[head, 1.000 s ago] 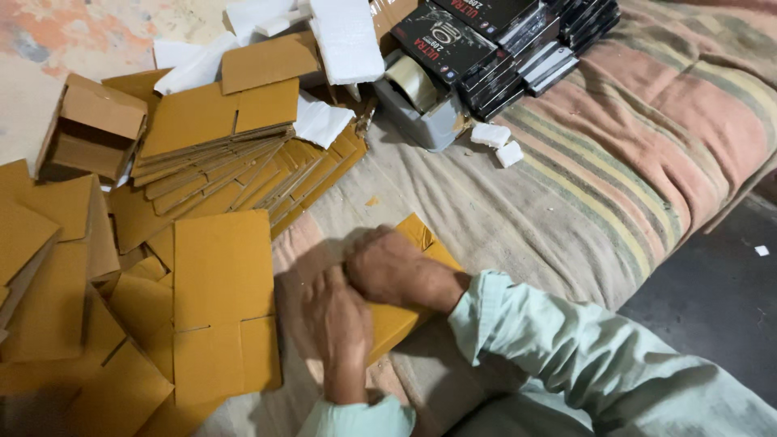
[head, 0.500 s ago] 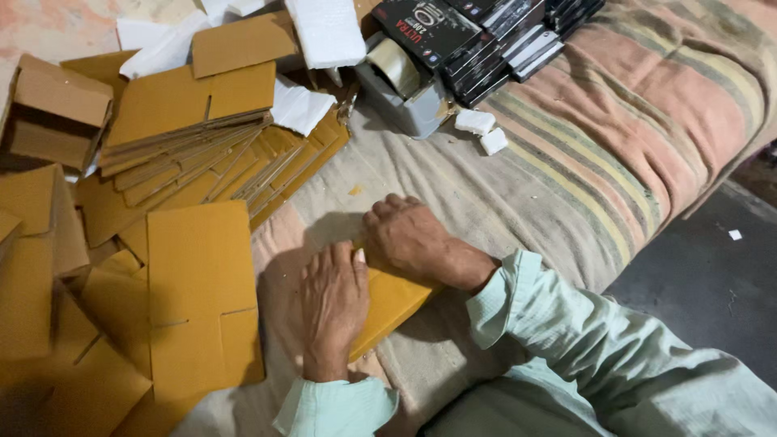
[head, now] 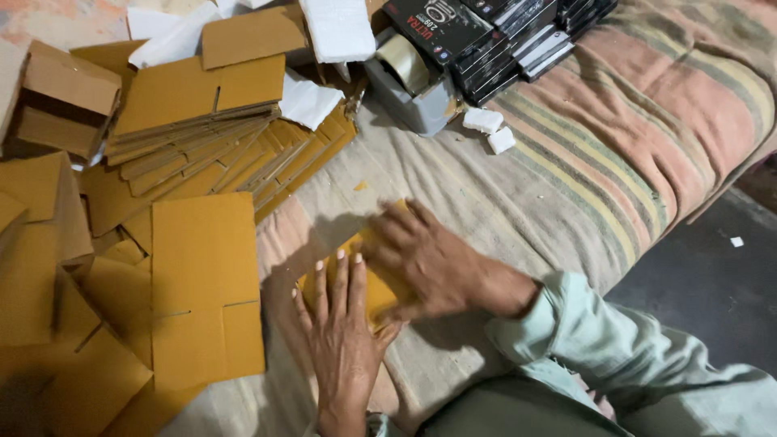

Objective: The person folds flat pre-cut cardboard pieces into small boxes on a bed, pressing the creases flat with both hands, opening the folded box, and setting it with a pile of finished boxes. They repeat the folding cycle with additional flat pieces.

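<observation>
Both the left hand [head: 340, 340] and right hand [head: 425, 259] press open-fingered on a yellow-brown cardboard piece [head: 374, 285] beside stacked flat cartons [head: 202, 154].

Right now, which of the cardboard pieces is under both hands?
The small yellow-brown cardboard piece on the striped blanket: left hand and right hand press it flat. The other flat blanks lie untouched to its left.

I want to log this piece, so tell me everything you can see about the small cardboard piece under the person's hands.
The small cardboard piece is yellow-brown, flat and mostly hidden. It lies on the striped blanket, one corner pointing away. The left hand presses its near edge, and the right hand lies across its top. Its folds and flaps cannot be made out.
</observation>
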A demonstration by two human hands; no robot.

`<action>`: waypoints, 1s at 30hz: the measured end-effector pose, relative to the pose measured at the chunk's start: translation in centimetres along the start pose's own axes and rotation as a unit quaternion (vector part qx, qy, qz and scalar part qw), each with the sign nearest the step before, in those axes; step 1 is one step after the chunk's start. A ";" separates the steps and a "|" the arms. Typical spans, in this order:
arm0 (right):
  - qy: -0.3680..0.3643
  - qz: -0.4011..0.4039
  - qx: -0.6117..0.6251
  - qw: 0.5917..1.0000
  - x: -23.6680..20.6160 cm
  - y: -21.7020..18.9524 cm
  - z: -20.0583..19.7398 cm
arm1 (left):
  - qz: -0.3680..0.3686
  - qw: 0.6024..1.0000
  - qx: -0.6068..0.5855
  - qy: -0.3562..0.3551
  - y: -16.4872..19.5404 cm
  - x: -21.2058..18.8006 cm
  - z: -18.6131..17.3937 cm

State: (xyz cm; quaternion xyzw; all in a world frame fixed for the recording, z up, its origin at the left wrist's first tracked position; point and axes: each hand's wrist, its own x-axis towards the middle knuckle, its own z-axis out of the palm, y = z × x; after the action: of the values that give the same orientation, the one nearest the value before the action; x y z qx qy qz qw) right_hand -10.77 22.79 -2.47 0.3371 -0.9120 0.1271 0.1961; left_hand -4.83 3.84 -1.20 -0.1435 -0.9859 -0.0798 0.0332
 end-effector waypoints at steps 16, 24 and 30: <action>0.029 0.020 -0.046 0.998 -3.5 -5.2 2.1 | -0.035 0.998 0.058 -0.017 0.8 -1.3 1.5; 0.033 0.000 -0.082 0.996 -5.6 -3.0 1.0 | -0.023 0.997 0.014 0.076 -1.3 -3.3 2.0; 0.029 -0.004 -0.059 0.998 -4.7 -3.9 -0.1 | -0.026 0.997 0.024 0.067 -0.6 -3.0 1.8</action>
State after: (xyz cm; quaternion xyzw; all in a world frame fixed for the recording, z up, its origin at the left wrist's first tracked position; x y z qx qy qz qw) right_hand -4.90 22.57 -4.04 0.3250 -0.9105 0.0818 0.2423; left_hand -2.21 2.73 -3.32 -0.1111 -0.9865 -0.0661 0.1002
